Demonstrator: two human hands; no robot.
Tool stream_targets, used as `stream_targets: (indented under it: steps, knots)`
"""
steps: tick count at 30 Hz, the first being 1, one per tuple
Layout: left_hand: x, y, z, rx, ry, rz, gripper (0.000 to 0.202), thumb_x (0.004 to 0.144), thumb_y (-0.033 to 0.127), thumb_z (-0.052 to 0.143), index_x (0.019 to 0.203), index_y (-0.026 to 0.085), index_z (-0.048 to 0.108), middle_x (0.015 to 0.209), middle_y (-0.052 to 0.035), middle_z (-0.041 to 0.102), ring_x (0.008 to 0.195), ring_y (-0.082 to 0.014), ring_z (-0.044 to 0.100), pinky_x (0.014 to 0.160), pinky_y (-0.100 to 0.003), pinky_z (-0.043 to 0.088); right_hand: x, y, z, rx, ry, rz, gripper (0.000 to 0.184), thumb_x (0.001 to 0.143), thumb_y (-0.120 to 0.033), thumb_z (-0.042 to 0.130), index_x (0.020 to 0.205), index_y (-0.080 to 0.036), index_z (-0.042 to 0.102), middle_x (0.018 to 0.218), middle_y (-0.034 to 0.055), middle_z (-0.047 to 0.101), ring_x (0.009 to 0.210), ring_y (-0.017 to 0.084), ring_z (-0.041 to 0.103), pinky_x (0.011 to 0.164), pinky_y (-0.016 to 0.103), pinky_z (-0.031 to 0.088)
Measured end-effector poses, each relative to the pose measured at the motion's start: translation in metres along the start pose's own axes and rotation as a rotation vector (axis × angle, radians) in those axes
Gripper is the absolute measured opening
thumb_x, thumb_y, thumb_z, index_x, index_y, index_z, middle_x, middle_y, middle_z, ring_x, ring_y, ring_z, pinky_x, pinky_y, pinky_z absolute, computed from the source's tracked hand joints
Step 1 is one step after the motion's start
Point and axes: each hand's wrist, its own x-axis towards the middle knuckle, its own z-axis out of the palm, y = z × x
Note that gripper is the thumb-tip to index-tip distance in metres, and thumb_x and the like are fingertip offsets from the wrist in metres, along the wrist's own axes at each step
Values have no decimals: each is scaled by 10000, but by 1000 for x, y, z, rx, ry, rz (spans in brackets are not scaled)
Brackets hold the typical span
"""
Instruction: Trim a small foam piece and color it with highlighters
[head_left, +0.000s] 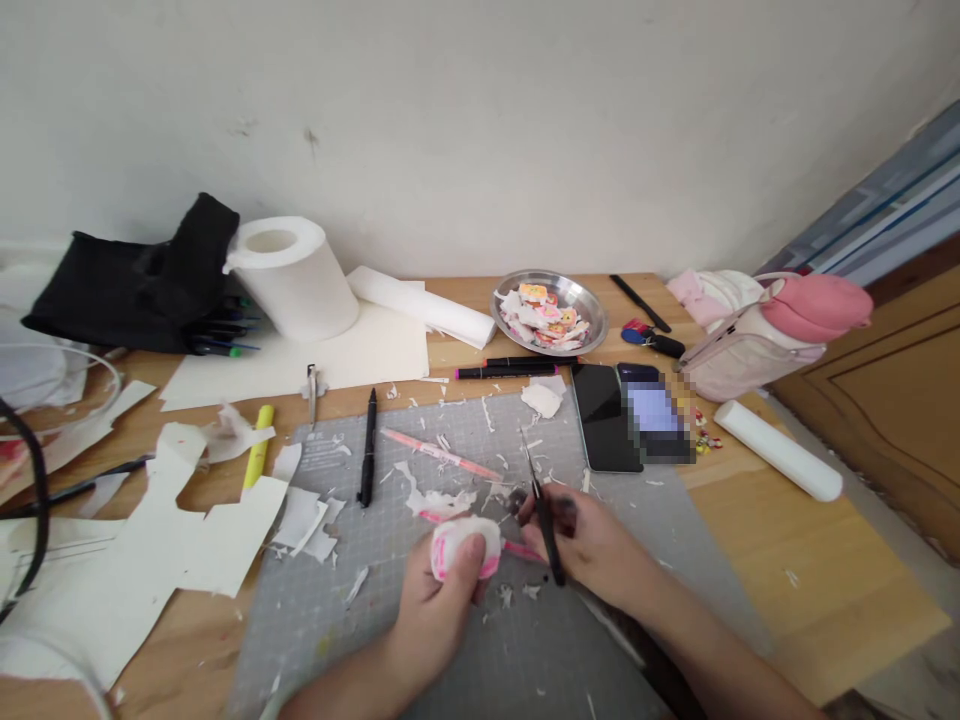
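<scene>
My left hand [442, 590] is closed round a small padded white paper piece [466, 548] with pink marks along its edges, the thumb pressing on its face. To the right, my right hand [581, 540] grips slim black tweezers [548, 530], their thin tip pointing up and away. A narrow pink strip [523, 551] lies between the paper piece and my right fingers; whether they hold it is unclear. Just beyond my left hand, torn white paper scraps [442, 502] with a pink edge rest on the grey cutting mat [300, 610].
A pink-and-white marker [442, 455] and black pen [370, 450] lie on the mat among shreds. Behind are a metal plate [598, 325] of coloured paper pieces, a tissue roll [300, 290] and two phones. Cut paper [172, 540] covers the left; a pink-lidded bottle [757, 340] lies right.
</scene>
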Motion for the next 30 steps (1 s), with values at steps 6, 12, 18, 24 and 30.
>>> stream_targets:
  steps: [6,12,18,24,30]
  knots:
    - [-2,-1,-1,32,-74,59,548,709,655,559,454,183,443,393,32,393,371,-82,326,389,-212,293,-2,0,-4,-343,132,-51,410,721,-496,628,974,-173,626,702,17,618,573,118,485,535,240,357]
    - [0,4,1,50,-112,68,601,700,724,512,449,187,415,388,36,367,378,-82,314,396,-210,279,7,2,-68,-689,752,-338,382,859,-442,409,980,-174,652,956,124,671,917,237,573,837,384,425]
    - [0,1,1,52,-161,82,584,738,705,483,470,191,412,405,42,355,395,-86,302,423,-216,291,19,36,-139,-937,939,-218,468,866,-458,277,747,-187,639,884,149,676,995,307,556,863,519,373]
    - [1,3,2,67,-168,68,581,727,704,486,465,191,414,409,40,356,402,-87,301,435,-219,293,30,42,-158,-872,959,-246,499,882,-417,193,778,-189,625,899,145,669,983,290,552,883,523,353]
    - [0,6,3,80,-168,48,596,703,735,480,460,196,398,407,41,344,399,-85,290,422,-220,268,58,43,-172,-859,971,-251,391,876,-368,256,899,-191,603,1058,139,628,1099,284,493,917,533,332]
